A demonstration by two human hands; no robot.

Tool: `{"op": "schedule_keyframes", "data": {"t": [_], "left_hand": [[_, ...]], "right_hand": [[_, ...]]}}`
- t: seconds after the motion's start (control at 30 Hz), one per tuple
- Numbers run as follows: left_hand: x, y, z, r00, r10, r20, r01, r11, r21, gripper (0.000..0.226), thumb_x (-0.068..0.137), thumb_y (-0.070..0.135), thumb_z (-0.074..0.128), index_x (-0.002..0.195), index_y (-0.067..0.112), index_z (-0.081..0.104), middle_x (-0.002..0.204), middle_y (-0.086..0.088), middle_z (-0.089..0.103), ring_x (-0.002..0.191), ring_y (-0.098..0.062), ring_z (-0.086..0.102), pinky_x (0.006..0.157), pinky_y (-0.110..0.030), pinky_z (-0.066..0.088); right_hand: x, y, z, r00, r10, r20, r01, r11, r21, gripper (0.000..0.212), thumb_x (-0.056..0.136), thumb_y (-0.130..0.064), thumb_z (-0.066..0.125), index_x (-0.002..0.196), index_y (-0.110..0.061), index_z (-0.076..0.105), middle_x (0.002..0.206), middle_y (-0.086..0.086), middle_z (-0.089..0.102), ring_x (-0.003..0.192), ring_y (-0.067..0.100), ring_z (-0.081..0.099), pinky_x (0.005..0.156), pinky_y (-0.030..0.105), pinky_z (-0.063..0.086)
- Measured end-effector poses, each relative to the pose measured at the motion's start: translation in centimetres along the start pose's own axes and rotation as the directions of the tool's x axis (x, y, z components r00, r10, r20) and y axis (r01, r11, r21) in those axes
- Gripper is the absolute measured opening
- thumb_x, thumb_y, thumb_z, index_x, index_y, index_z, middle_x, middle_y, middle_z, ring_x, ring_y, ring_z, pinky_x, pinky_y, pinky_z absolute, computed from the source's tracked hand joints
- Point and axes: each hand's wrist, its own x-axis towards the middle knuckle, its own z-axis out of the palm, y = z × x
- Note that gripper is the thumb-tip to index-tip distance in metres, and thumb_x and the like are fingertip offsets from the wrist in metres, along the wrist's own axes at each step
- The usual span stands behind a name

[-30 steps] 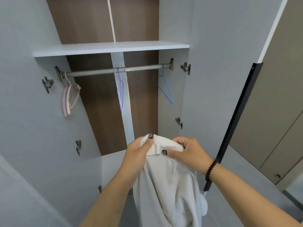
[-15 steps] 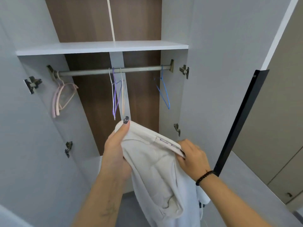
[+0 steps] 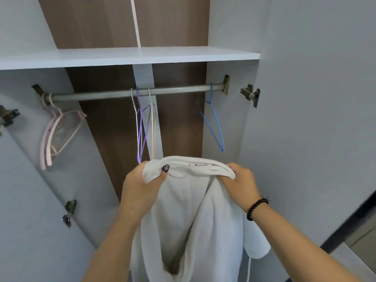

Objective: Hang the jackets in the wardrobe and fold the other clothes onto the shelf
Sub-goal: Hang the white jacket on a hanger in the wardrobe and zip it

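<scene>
- The person stands right at the open wardrobe, both arms stretched out in front of the hanging space.
- The left hand grips the left end of the collar of a white jacket, thumb on top of the bunched cloth, fingers curled round behind it.
- The right hand pinches the other end of the collar, its fingers folded over the rolled edge; a dark bead bracelet sits on that wrist.
- Between the two hands the collar is pulled out level, with a strip of blue lettering showing along its inner band; I cannot read it.
- The rest of the jacket hangs straight down from the collar, front open, a cuff or sleeve end dangling low on the right side.
- The jacket is held below the metal rail and is not on any hanger.
- On the rail, a pair of pink hangers hangs at the far left, close to the bracket.
- A cluster of thin hangers, white, purple and pale peach, hangs mid-rail, their lower ends just behind the left hand.
- One blue hanger hangs near the right bracket.
- Above the rail runs a white shelf.
- Metal hinges show on the side panels.
</scene>
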Motion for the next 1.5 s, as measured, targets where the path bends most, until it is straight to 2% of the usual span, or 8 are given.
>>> {"op": "schedule_keyframes", "data": {"t": [0.17, 0.3, 0.5, 0.67, 0.87, 1.13, 1.3, 1.5], "left_hand": [[7.3, -2.0, 0.7, 0.991, -0.061, 0.123, 0.053, 0.996, 0.065, 0.016, 0.078, 0.046, 0.075, 0.072, 0.057, 0.064, 0.078, 0.003, 0.068, 0.063, 0.003, 0.058, 0.060, -0.015, 0.045], [12.5, -2.8, 1.9, 0.920, -0.166, 0.355, 0.181, 0.983, -0.010, 0.035, 0.083, 0.055, 0.065, 0.083, 0.021, 0.071, 0.070, 0.001, 0.066, 0.064, -0.010, 0.057, 0.061, -0.022, 0.044], [16.9, -3.3, 4.8, 0.841, -0.263, 0.472, 0.362, 0.923, -0.129, 0.020, 0.089, 0.044, 0.062, 0.074, 0.042, 0.075, 0.079, 0.012, 0.075, 0.074, -0.004, 0.071, 0.072, -0.024, 0.056], [20.5, -4.7, 4.9, 0.781, -0.455, 0.428, 0.587, 0.769, -0.254, 0.040, 0.079, 0.052, 0.072, 0.101, 0.018, 0.072, 0.092, -0.011, 0.075, 0.089, -0.030, 0.072, 0.092, -0.049, 0.054], [23.8, -6.2, 5.6, 0.776, -0.515, 0.363, 0.631, 0.643, -0.434, 0.069, 0.052, 0.059, 0.077, 0.104, 0.013, 0.072, 0.095, -0.017, 0.074, 0.086, -0.033, 0.073, 0.073, -0.041, 0.057], [25.8, -5.8, 6.4, 0.821, -0.522, 0.232, 0.552, 0.619, -0.559, 0.056, 0.053, 0.053, 0.078, 0.096, 0.017, 0.074, 0.090, -0.013, 0.076, 0.079, -0.026, 0.074, 0.071, -0.036, 0.054], [24.0, -5.3, 6.9, 0.809, -0.563, 0.169, 0.532, 0.578, -0.619, 0.050, 0.060, 0.048, 0.078, 0.100, 0.018, 0.076, 0.098, -0.016, 0.074, 0.091, -0.033, 0.072, 0.086, -0.047, 0.054], [22.3, -4.6, 6.3, 0.789, -0.607, 0.099, 0.510, 0.555, -0.657, 0.060, 0.059, 0.045, 0.076, 0.109, 0.013, 0.068, 0.102, -0.022, 0.072, 0.101, -0.041, 0.067, 0.099, -0.058, 0.047]], "right_hand": [[5.6, 2.0, 4.2, 0.998, 0.070, -0.001, -0.070, 0.997, -0.036, 0.036, 0.085, -0.014, 0.068, 0.056, -0.012, 0.047, 0.052, -0.010, 0.039, 0.051, 0.004, 0.033, 0.049, 0.019, 0.027], [9.3, 2.5, 8.0, 0.996, 0.083, 0.026, -0.082, 0.995, -0.050, 0.032, 0.086, -0.021, 0.067, 0.057, -0.019, 0.052, 0.050, -0.014, 0.044, 0.050, 0.001, 0.037, 0.048, 0.015, 0.030], [12.8, 1.8, 10.6, 0.961, 0.148, 0.232, -0.132, 0.988, -0.080, 0.020, 0.076, -0.026, 0.077, 0.066, -0.022, 0.061, 0.062, -0.004, 0.062, 0.058, 0.003, 0.050, 0.062, 0.015, 0.043], [18.4, 0.1, 8.2, 0.986, 0.154, 0.065, -0.163, 0.974, 0.160, 0.024, 0.084, 0.004, 0.062, 0.069, -0.015, 0.065, 0.064, 0.005, 0.071, 0.062, 0.010, 0.067, 0.068, 0.020, 0.053], [28.3, 1.2, 6.3, 0.929, 0.213, -0.304, -0.193, 0.977, 0.093, 0.013, 0.083, -0.009, 0.063, 0.080, -0.021, 0.062, 0.079, -0.002, 0.066, 0.075, 0.013, 0.061, 0.069, 0.022, 0.047], [38.1, 5.9, 7.5, 0.886, 0.454, -0.099, -0.463, 0.877, -0.130, 0.053, 0.085, -0.029, 0.068, 0.131, -0.012, 0.047, 0.134, 0.013, 0.048, 0.116, 0.030, 0.053, 0.093, 0.035, 0.045], [40.1, 6.9, 8.7, 0.791, 0.611, -0.010, -0.604, 0.784, 0.139, 0.013, 0.097, -0.015, 0.050, 0.106, -0.005, 0.052, 0.093, 0.016, 0.069, 0.060, 0.018, 0.067, 0.052, 0.024, 0.050], [41.0, 6.3, 9.2, 0.847, 0.512, -0.140, -0.488, 0.855, 0.174, 0.012, 0.094, -0.011, 0.056, 0.094, -0.003, 0.065, 0.109, 0.014, 0.066, 0.103, 0.029, 0.061, 0.085, 0.033, 0.049]]}}
